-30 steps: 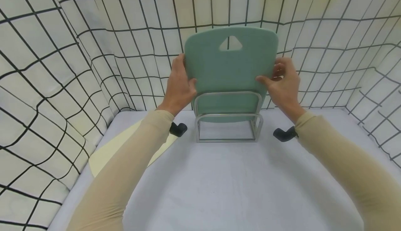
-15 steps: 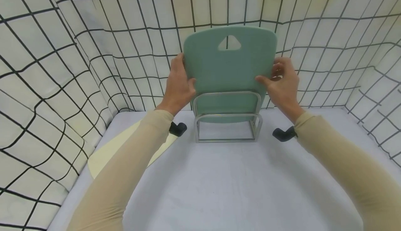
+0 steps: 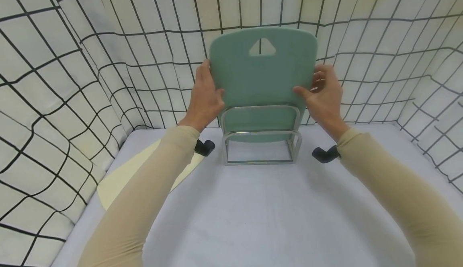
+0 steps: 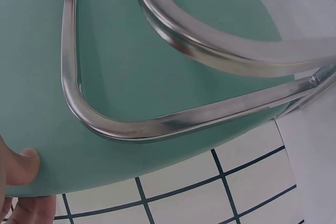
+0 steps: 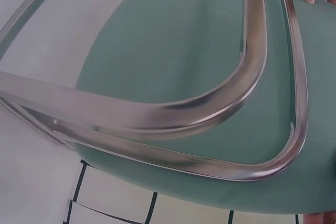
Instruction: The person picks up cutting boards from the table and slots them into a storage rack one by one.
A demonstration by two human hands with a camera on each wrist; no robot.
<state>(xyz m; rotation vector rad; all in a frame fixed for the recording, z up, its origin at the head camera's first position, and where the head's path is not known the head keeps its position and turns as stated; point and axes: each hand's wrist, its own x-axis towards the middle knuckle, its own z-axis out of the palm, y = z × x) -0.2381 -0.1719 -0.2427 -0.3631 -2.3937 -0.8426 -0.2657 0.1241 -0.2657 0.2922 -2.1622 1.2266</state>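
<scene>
A green cutting board (image 3: 264, 80) with a triangular handle hole stands upright in a silver metal rack (image 3: 260, 132). My left hand (image 3: 203, 98) grips the board's left edge, thumb on the front face and fingers round behind. At the opposite edge my right hand (image 3: 325, 98) pinches the board between thumb and fingers. In the left wrist view the rack's bent tube (image 4: 142, 131) runs across the front of the board (image 4: 121, 72). The right wrist view likewise has the board (image 5: 210, 40) behind two rack loops, its lower edge down between the bars.
A pale yellow flat sheet or board (image 3: 126, 174) lies on the white tabletop (image 3: 267, 210) at left, partly hidden under my left forearm. White walls with a black grid (image 3: 166, 58) enclose the back and sides. Dark wrist-camera mounts (image 3: 325, 154) stick out below both wrists.
The head view has shifted slightly, so everything sits a little further left. Both hands keep the same hold on the cutting board, which stays in the rack.
</scene>
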